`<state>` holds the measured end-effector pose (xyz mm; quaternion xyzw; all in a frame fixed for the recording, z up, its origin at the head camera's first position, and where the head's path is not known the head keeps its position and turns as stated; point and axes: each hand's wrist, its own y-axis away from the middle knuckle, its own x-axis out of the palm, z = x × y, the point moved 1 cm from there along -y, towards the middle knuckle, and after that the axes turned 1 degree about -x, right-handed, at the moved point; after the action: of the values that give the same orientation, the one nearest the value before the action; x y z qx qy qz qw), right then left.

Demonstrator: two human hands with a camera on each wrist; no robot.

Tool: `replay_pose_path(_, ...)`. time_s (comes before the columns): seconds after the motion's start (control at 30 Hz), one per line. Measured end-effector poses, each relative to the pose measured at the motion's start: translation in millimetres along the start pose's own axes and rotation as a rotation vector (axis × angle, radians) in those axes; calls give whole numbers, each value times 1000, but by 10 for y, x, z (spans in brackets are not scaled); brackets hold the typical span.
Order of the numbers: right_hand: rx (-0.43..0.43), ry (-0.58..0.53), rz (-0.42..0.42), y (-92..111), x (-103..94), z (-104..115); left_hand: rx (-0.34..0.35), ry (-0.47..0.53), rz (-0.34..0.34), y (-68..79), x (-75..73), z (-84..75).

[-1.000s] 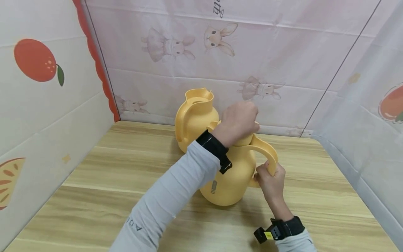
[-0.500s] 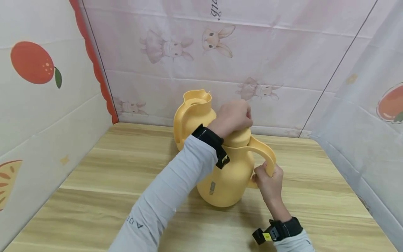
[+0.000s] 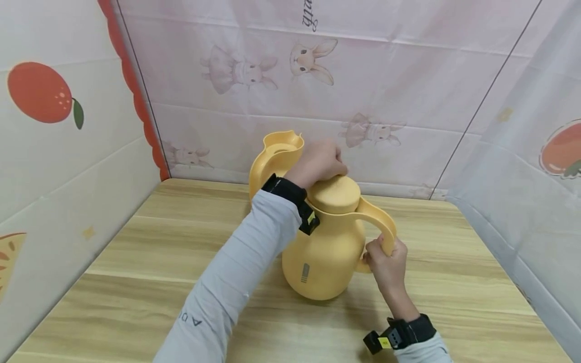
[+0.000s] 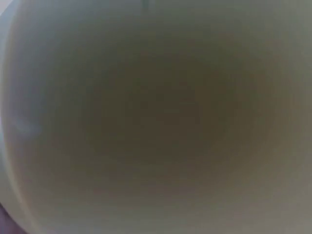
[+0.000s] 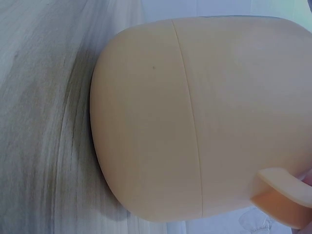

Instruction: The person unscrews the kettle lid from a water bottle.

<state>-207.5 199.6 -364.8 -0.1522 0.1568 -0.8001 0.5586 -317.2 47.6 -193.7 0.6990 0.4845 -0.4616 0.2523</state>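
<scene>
A yellow thermos jug (image 3: 324, 257) stands upright on the table, its round lid (image 3: 336, 195) seated on top. My left hand (image 3: 317, 161) curls its fingers over the far left edge of that lid; the fingertips and thumb are hidden. On the right side, my right hand (image 3: 388, 259) grips the lower part of the jug's handle (image 3: 379, 222). The right wrist view shows the jug's smooth lower body (image 5: 161, 117) and the handle's lower end (image 5: 285, 190). A blurred surface (image 4: 170, 122) at very close range fills the left wrist view.
Behind and left of this jug stands a second yellow jug (image 3: 272, 156), partly hidden by the left arm. The wood-grain table (image 3: 150, 282) is enclosed by printed sheets at the left, the back (image 3: 408, 91) and the right.
My left hand has shifted left and slightly back across the lid, exposing most of its top. The right hand keeps its grip, and the jug stands nearly where it was.
</scene>
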Motion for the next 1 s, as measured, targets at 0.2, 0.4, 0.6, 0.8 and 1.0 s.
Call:
replay_pose_path(0.2,0,6,2,1,4,-5,-17,107,3,2,-3,67)
replay_pose_path(0.4,5,8,-1,-4,7,8,-38,146,-21,8,-6,148)
replay_pose_path(0.6,8,8,-3,-5,6,16,-86,219,-23,29,-31,275)
replay_pose_path(0.8,15,9,-12,-8,1,20,-53,230,-76,149,-43,381)
replay_pose_path(1.0,28,-1,-4,-13,12,24,32,26,-225,305,12,427)
